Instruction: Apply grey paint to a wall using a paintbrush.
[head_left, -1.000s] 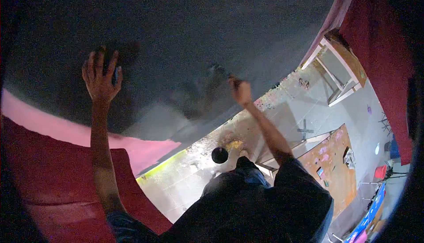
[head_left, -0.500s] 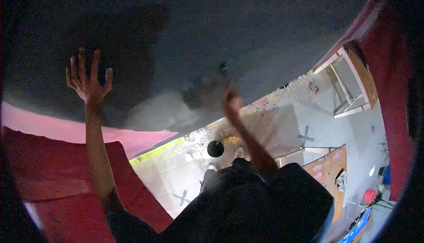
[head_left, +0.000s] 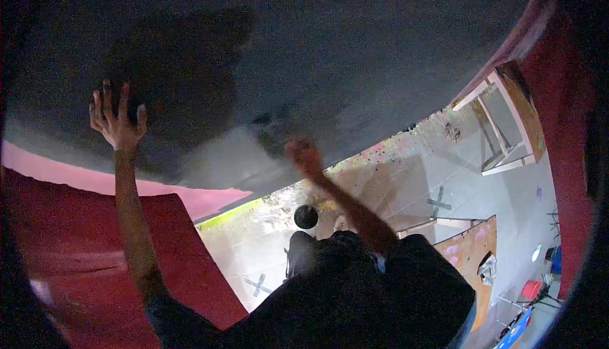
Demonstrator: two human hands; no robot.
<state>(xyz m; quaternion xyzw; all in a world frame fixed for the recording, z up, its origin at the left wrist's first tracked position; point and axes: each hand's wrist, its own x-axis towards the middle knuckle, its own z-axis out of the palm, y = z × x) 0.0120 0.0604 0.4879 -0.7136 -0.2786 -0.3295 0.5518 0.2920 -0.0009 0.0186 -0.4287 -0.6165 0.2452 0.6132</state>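
Note:
My left hand (head_left: 117, 120) is open, its fingers spread against the dark grey wall (head_left: 317, 25). My right hand (head_left: 304, 157) is closed and raised in front of the wall's lower part, blurred by motion. What its fingers hold is too smeared to make out. Up and left of this hand there is a small dark patch (head_left: 261, 119); I cannot tell whether it is a tool's end, a shadow or paint. Lower down, a paler grey area (head_left: 222, 162) and a pink band (head_left: 158, 189) show on the wall.
On the paint-spattered floor, a round black object (head_left: 306, 216) stands near my feet. A wooden table with white legs (head_left: 517, 108) is at the right. Nearer is a wooden board-topped table (head_left: 466, 247) with a crumpled cloth (head_left: 488, 268). A red bucket (head_left: 531, 289) stands beyond it. Dark red surfaces (head_left: 146, 235) flank both sides.
My right hand has swept left and slightly down along the wall. My left hand sits a little lower and further left in view, still spread.

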